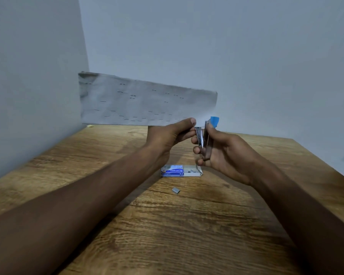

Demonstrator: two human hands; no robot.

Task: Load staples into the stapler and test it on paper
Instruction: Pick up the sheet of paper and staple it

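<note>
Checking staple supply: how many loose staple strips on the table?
1: strip on the table, just nearer than the box. More sit inside the open box; count unclear.

You have one paper strip (pixel 147 100) and one stapler (pixel 199 136) at mid-frame. Lower centre: one staple box (pixel 181 171), one loose staple block (pixel 176 190).

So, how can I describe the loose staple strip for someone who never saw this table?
Start at the wooden table. Near its middle lies an open blue-and-white staple box; the staple strip lies nearer the camera. Unlike the box, it is tiny, grey, bare metal.
</note>
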